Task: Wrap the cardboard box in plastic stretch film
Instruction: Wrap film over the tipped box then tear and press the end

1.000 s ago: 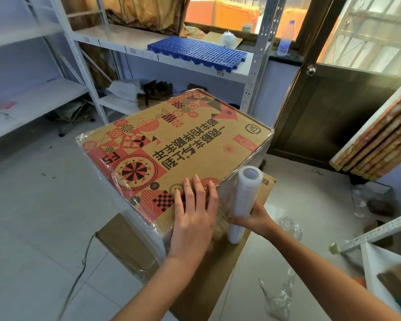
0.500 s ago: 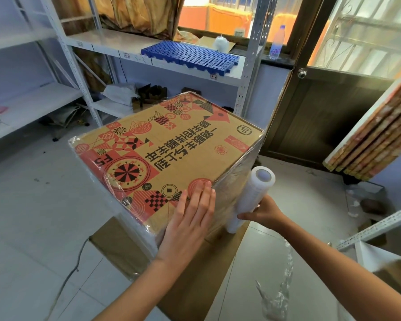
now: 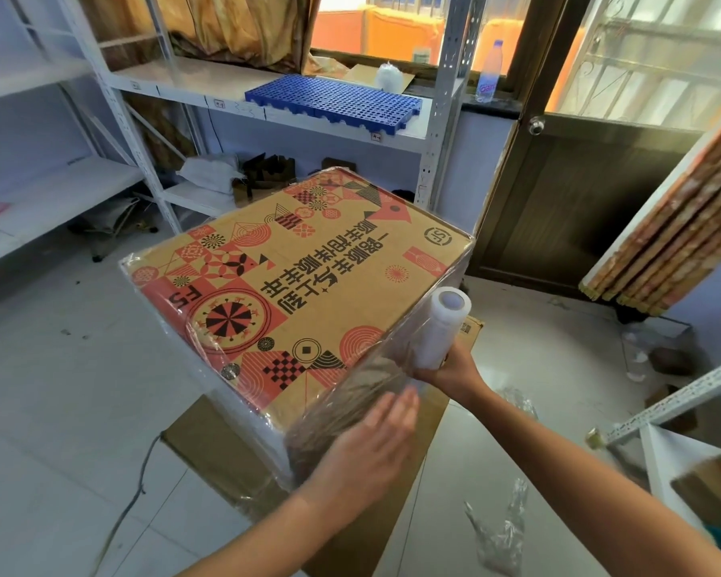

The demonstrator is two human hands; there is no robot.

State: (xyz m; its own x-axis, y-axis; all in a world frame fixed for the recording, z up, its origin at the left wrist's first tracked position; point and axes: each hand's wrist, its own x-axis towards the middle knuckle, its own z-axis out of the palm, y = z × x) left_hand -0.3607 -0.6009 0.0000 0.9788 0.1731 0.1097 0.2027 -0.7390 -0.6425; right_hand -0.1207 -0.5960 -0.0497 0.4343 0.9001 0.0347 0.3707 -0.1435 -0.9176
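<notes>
On top of a flattened brown cardboard sheet (image 3: 242,464), which lies on the pale tiled floor (image 3: 59,410), stands the cardboard box (image 3: 309,285). This box is a big rectangular carton of matte brown board, and its top face carries red and black geometric prints and large black characters. Clear plastic film (image 3: 346,406) covers its side walls; the film is glossy and wrinkled, and it folds a little over the top edges of the box.

Against the near side wall of the box rests the left hand (image 3: 367,447). It is open and flat, the fingers straight and close together, the palm on the film; it grasps nothing. At the near right corner of the box is the right hand (image 3: 450,372), closed around the lower end of the film roll (image 3: 442,326). The roll is a white, smooth cylinder with a hollow core, it stands almost upright and touches the wrapped corner of the box.

Behind the box stands a white metal shelf rack (image 3: 438,131), and a blue plastic grid panel (image 3: 334,102) lies on it. To the right of the box, crumpled scraps of film (image 3: 500,535) lie on the floor.
</notes>
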